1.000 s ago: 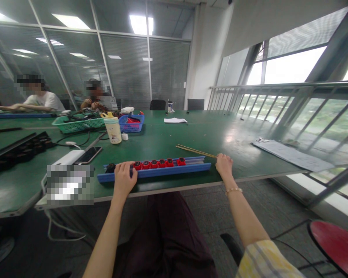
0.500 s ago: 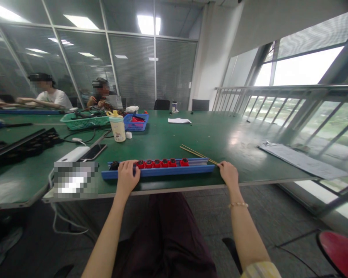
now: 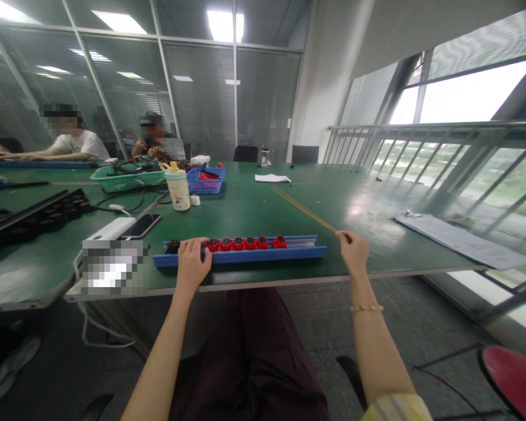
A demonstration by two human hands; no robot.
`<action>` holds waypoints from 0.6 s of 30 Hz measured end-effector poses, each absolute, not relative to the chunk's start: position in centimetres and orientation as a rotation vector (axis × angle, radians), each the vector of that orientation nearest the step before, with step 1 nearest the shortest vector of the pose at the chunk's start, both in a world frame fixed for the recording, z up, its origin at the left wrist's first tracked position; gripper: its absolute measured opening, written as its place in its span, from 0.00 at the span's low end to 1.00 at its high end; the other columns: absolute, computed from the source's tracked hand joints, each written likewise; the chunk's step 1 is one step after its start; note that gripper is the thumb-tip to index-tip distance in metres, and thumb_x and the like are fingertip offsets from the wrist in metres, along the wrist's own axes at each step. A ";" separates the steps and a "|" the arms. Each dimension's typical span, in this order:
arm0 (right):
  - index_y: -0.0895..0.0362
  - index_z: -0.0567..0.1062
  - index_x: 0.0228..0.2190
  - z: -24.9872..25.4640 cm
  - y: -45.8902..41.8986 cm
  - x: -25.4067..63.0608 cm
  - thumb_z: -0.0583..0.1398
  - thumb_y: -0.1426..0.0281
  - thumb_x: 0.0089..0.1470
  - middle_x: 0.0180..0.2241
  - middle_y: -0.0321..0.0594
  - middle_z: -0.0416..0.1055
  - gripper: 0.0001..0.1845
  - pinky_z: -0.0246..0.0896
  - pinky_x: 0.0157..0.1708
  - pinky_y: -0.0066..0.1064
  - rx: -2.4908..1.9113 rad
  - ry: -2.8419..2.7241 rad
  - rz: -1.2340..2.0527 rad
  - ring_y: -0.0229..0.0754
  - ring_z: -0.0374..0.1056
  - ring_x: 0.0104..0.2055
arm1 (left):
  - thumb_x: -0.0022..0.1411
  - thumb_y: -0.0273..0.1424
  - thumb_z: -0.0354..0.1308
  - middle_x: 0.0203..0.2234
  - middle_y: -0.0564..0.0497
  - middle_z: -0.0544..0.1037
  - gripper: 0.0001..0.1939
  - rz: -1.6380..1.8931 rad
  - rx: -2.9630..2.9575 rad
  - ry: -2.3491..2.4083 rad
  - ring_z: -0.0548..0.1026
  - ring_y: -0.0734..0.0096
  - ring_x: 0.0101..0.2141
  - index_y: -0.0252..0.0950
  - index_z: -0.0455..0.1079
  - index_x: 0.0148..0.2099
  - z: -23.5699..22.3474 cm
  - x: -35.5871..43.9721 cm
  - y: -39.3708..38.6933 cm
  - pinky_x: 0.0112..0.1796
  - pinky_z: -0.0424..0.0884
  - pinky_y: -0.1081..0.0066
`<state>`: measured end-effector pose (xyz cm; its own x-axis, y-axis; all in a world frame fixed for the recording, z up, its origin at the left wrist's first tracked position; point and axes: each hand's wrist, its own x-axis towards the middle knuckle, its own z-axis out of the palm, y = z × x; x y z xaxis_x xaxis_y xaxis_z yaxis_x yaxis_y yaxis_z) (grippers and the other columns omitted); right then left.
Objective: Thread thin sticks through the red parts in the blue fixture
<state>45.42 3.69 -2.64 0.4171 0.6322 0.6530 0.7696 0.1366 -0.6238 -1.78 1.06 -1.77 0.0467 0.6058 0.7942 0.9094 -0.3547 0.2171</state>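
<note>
Near your edge of the surface (image 3: 236, 213), your left hand (image 3: 193, 263) curls over the blue rail (image 3: 267, 255), six visible red blocks (image 3: 238, 244) seated inside; your right hand (image 3: 354, 252) pinches golden rods (image 3: 304, 210) outside it; what's left is unclear.

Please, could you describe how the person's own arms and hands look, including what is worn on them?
The left hand and the right hand are both bare. A thin, light-coloured bracelet circles the right arm near the wrist. Higher up, a pale yellow sleeve with whitish patches shows at the picture's bottom edge. No sleeve is visible on the left arm.
</note>
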 end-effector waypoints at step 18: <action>0.53 0.78 0.27 0.4 3.4 36.7 0.57 0.63 0.59 0.31 0.39 0.77 0.13 0.59 0.41 0.35 -1.184 -1.855 0.138 0.44 0.71 0.36 | 0.68 0.34 0.46 0.54 0.40 0.72 0.24 -1.251 -2.026 -1.444 0.68 0.58 0.54 0.35 0.61 0.64 -1.4 -1.7 0.9 0.56 0.63 0.57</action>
